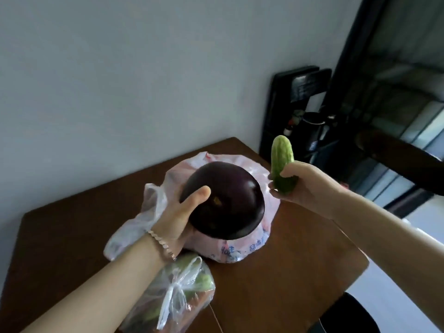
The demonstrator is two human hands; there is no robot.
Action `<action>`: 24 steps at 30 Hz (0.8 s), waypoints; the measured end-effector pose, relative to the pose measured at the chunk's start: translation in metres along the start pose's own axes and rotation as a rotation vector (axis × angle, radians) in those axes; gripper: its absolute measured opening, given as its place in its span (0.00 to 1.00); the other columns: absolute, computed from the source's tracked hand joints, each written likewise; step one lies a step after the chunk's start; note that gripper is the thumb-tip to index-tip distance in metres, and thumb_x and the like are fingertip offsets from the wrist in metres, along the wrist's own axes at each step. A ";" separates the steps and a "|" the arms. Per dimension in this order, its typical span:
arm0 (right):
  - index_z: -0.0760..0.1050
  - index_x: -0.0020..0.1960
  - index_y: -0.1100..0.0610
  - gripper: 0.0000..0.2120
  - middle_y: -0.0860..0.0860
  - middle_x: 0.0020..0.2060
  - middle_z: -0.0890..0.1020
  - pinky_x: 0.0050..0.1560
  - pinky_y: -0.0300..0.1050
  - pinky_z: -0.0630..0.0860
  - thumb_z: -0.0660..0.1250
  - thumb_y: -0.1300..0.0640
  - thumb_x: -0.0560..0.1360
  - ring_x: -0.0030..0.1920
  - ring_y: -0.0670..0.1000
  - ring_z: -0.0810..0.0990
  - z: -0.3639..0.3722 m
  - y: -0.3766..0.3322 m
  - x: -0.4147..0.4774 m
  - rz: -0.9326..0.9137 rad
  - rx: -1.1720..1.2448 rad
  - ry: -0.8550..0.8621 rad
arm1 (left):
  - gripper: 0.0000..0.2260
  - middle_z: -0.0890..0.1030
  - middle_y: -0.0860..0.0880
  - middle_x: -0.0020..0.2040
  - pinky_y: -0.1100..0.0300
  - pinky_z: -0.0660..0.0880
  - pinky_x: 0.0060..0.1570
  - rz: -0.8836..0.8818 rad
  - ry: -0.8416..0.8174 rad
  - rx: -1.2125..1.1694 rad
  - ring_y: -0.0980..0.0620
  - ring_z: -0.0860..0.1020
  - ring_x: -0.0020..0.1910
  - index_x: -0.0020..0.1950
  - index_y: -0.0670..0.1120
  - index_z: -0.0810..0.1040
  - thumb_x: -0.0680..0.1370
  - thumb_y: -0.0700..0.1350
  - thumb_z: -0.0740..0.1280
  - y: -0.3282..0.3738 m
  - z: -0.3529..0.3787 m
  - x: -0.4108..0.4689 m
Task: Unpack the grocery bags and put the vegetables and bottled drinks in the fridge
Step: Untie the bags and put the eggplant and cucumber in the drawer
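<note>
Head view, left hand: the left hand [177, 219] grips a round dark purple aubergine [225, 200] from its 8 o'clock side, thumb laid across the skin; the other fingers are hidden under it.
Head view, aubergine: raised above the open mouth of a pink plastic bag [240, 248], near the table's middle.
Head view, right hand: the right hand [305, 186] is curled round the lower half of a pale green cucumber [282, 164].
Head view, cucumber: upright, tip at 12 o'clock, in the air at 2 o'clock of the aubergine.
Head view, table: brown wooden table [300, 272] against a pale wall [144, 68].
Head view, other bags: a knotted clear bag [177, 296] with green vegetables lies at 6 o'clock of the pink bag, touching it; a limp clear bag [134, 227] sits at 9 o'clock, partly behind the left wrist.
Head view, wrist: a beaded bracelet [162, 246] on the left wrist.
Head view, blocking: the aubergine and left hand cover the pink bag's inside, so its contents cannot be told.
Head view, surroundings: a black stand [295, 111] with small items at 1 o'clock of the table; a dark round seat [346, 316] at 5 o'clock.
</note>
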State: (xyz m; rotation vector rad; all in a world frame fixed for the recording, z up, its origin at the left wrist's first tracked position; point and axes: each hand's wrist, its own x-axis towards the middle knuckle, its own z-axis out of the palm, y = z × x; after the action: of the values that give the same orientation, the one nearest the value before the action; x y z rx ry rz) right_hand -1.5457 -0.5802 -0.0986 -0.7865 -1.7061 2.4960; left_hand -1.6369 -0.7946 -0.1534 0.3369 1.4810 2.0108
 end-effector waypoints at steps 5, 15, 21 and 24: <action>0.71 0.45 0.58 0.17 0.53 0.34 0.74 0.32 0.37 0.77 0.78 0.55 0.65 0.32 0.47 0.76 -0.080 0.008 -0.089 -0.180 -0.084 0.324 | 0.32 0.80 0.46 0.59 0.46 0.79 0.46 -0.183 -0.208 0.134 0.44 0.78 0.58 0.60 0.54 0.76 0.57 0.58 0.75 -0.027 0.107 0.017; 0.71 0.32 0.55 0.14 0.49 0.23 0.67 0.24 0.37 0.58 0.76 0.59 0.67 0.25 0.47 0.63 -0.248 0.096 -0.322 -0.117 -0.171 0.819 | 0.18 0.82 0.43 0.51 0.47 0.81 0.39 -0.422 -0.665 0.395 0.45 0.81 0.48 0.53 0.48 0.77 0.67 0.51 0.75 -0.151 0.370 -0.084; 0.75 0.27 0.52 0.14 0.44 0.20 0.71 0.25 0.40 0.57 0.77 0.62 0.66 0.22 0.45 0.65 -0.342 0.145 -0.482 -0.172 -0.007 1.098 | 0.35 0.78 0.47 0.56 0.50 0.80 0.34 -0.508 -0.954 0.498 0.45 0.78 0.54 0.57 0.51 0.74 0.54 0.61 0.78 -0.228 0.524 -0.190; 0.75 0.27 0.53 0.14 0.43 0.19 0.71 0.25 0.39 0.58 0.77 0.61 0.65 0.22 0.44 0.66 -0.380 0.163 -0.551 -0.194 0.065 1.239 | 0.34 0.76 0.49 0.57 0.50 0.80 0.37 -0.537 -1.086 0.522 0.47 0.77 0.54 0.58 0.54 0.71 0.55 0.60 0.75 -0.257 0.593 -0.241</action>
State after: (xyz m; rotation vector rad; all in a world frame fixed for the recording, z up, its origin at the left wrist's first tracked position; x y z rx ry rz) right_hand -0.8653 -0.4752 -0.1298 -1.5583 -1.0998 1.3036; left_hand -1.0482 -0.4350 -0.1541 0.9388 1.1304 0.7271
